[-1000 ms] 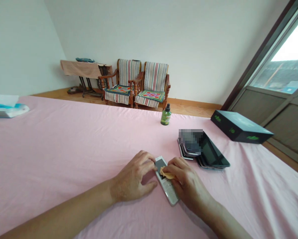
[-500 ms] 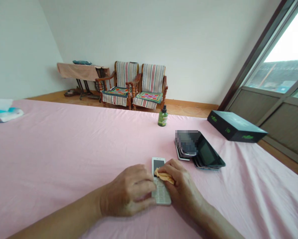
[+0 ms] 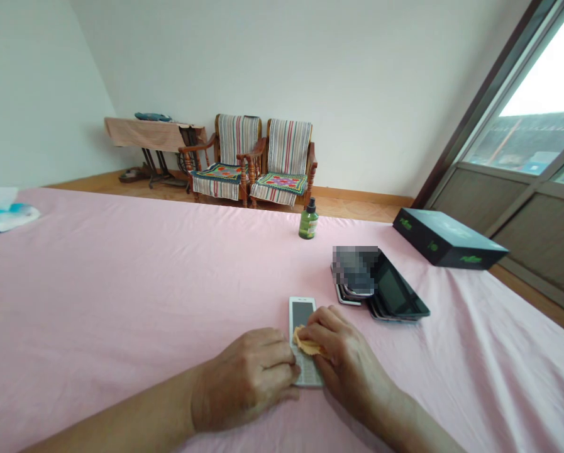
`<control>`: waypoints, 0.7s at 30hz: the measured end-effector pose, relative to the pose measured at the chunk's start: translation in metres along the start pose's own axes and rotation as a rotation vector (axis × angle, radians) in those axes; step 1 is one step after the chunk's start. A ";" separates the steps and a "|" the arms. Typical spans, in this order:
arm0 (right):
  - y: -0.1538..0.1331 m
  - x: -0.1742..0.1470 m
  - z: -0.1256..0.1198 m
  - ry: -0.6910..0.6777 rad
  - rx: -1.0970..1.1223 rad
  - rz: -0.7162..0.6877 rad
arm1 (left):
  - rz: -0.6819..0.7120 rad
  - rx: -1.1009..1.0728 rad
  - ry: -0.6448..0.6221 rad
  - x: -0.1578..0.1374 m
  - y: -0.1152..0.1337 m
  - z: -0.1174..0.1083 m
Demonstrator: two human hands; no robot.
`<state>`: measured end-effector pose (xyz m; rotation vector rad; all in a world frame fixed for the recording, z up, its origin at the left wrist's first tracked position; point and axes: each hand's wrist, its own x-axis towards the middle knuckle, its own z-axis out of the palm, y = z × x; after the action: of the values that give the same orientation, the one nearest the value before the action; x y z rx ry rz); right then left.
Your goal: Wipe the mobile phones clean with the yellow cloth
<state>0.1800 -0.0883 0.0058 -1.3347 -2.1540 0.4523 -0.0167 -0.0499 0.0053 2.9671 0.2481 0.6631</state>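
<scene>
A white keypad mobile phone (image 3: 302, 309) lies flat on the pink cloth (image 3: 144, 270), its screen end pointing away from me. My left hand (image 3: 244, 381) is closed at the phone's left edge, with curled fingertips holding it beside the keypad. Pinched in my right hand (image 3: 346, 353) is a small yellow cleaning cloth (image 3: 308, 344), pressed on the phone between the screen and the keys. The right hand covers part of the phone's right side.
Right of the phone lies a stack of tablets (image 3: 401, 289), partly pixelated at its left. Behind stands a green spray bottle (image 3: 309, 223). A black box (image 3: 451, 239) sits far right, a white and blue packet (image 3: 8, 217) far left. Two wooden chairs (image 3: 286, 148) stand beyond.
My right hand and the yellow cloth have moved slightly down the phone, from the screen toward the keys. My left hand has shifted a little toward me and settled at the phone's edge.
</scene>
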 end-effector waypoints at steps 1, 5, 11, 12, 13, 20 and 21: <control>-0.001 -0.001 -0.001 -0.015 -0.008 -0.003 | -0.003 0.003 -0.003 0.000 0.000 0.000; -0.005 -0.006 -0.002 -0.058 -0.001 -0.027 | 0.006 -0.004 0.001 0.001 0.000 0.000; -0.008 -0.007 -0.009 -0.096 0.142 -0.028 | -0.005 -0.036 -0.002 -0.001 -0.002 0.001; -0.006 -0.007 -0.010 -0.094 0.181 -0.019 | -0.006 -0.040 -0.006 -0.001 -0.002 0.001; -0.004 -0.006 -0.011 -0.080 0.214 -0.012 | -0.006 -0.043 -0.009 -0.001 -0.002 0.001; 0.013 0.006 -0.002 0.102 0.179 0.010 | -0.068 -0.040 0.033 -0.002 -0.005 0.004; 0.013 0.007 -0.001 0.090 0.154 0.005 | -0.075 -0.046 0.038 -0.002 -0.005 0.005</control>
<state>0.1870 -0.0766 0.0011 -1.2516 -2.0008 0.5379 -0.0171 -0.0457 -0.0001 2.8883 0.3402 0.7070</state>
